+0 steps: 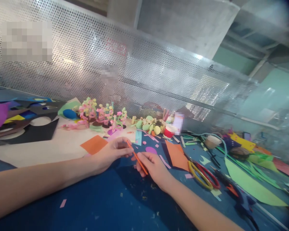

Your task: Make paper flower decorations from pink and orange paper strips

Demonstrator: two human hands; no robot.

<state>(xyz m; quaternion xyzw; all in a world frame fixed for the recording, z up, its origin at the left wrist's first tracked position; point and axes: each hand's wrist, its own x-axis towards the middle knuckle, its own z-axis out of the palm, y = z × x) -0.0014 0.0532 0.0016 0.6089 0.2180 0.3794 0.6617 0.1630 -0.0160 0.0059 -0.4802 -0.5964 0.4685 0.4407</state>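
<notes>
A thin orange strip (141, 164), maybe paper or foam, slants between my two hands above the blue table. Its upper end is pinched in the fingertips of my left hand (114, 149). The thumb and fingers of my right hand (154, 165) close round its lower part. Behind my left hand lies an orange sheet (93, 144). A second orange sheet (177, 155) rests to the right of my hands, beside scissors (204, 177) with yellow and red handles. Farther back stand small flower-like paper pieces (106, 114) in pink and yellow.
A dark tool (243, 199), perhaps a glue gun, lies at right near a light green sheet (252, 184). A red and white cup (169, 132) stands at the back. Black cut sheets (44, 130) lie left. A perforated metal screen (144, 73) rises behind the table.
</notes>
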